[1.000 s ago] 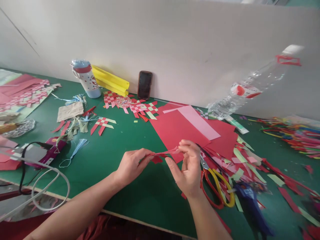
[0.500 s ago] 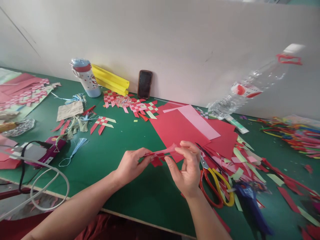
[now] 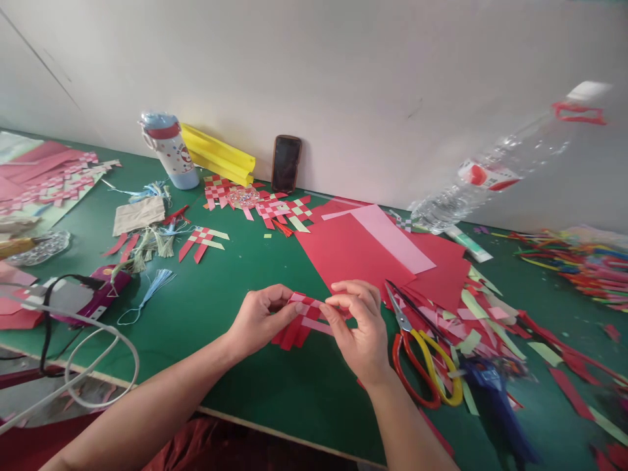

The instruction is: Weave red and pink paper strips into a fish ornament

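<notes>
Both my hands hold a small woven piece of red and pink paper strips (image 3: 305, 317) just above the green table (image 3: 230, 288). My left hand (image 3: 260, 318) pinches its left edge with curled fingers. My right hand (image 3: 360, 327) pinches its right edge, thumb and fingers pressed together on a pink strip. Loose red strip ends hang from the piece toward me. Red and pink paper sheets (image 3: 373, 252) lie just beyond my hands.
Red and yellow scissors (image 3: 422, 356) lie right of my right hand among paper scraps. A blue glue gun (image 3: 495, 399) lies nearer me. A tilted clear bottle (image 3: 490, 176), phone (image 3: 286, 163), yellow paper (image 3: 218, 156), cup (image 3: 169, 152), finished weaves (image 3: 255, 199), cables (image 3: 73, 340) at left.
The woven piece has turned from edge-on to flat, showing its checkered face, and both hands have lowered slightly toward the table.
</notes>
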The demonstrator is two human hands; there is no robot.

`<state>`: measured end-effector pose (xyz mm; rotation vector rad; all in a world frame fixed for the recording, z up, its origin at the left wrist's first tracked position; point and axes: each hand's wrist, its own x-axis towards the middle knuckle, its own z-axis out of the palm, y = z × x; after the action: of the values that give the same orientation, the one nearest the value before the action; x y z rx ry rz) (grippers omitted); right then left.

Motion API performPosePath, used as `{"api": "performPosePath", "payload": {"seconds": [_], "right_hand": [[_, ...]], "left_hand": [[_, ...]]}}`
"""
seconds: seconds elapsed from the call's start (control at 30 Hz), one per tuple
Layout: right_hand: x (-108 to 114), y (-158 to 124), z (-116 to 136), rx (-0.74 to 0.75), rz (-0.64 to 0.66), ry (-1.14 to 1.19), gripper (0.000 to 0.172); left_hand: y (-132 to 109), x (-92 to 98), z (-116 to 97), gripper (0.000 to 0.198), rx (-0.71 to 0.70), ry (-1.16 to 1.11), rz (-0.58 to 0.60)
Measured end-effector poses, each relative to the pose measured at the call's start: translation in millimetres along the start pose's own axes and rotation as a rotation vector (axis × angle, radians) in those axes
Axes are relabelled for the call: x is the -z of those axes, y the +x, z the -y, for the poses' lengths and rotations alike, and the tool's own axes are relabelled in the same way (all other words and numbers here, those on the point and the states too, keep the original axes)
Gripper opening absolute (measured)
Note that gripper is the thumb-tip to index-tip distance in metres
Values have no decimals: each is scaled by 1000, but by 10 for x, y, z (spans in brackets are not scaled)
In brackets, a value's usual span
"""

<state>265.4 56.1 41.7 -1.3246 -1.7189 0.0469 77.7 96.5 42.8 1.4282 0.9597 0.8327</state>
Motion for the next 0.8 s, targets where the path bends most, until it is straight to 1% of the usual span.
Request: {"api": "performPosePath", "payload": {"seconds": [0.1, 0.2, 0.27, 0.3, 0.37, 0.43, 0.5, 0.63, 0.73, 0.8], "right_hand": [[7, 9, -17, -10, 4, -15, 7], [6, 7, -46, -32, 20, -39, 10], [2, -1, -62, -5, 26, -59, 2], [-1, -7, -68, 22, 34, -73, 9], [-9, -20, -70, 85, 67, -108, 29], [-17, -31, -59, 125, 111, -148, 39], [-21, -34, -41, 147, 156, -176, 39], [-16, -22, -10, 168, 201, -176, 30], [-12, -22, -5, 152, 202, -147, 32], [-16, -30, -9, 151, 227, -134, 32]], "left_hand": [[15, 12, 26, 35, 73, -73, 2], [31, 20, 33, 38, 109, -121, 10], [37, 18, 28, 37, 121, -131, 36], [38, 14, 27, 36, 125, -127, 55], [36, 2, 32, 35, 133, -114, 94], [30, -13, 50, 35, 140, -107, 124], [26, -25, 77, 34, 138, -89, 136], [31, -35, 123, 32, 120, -20, 130], [34, -36, 126, 31, 111, 4, 129], [31, -36, 122, 30, 95, 43, 119]]}}
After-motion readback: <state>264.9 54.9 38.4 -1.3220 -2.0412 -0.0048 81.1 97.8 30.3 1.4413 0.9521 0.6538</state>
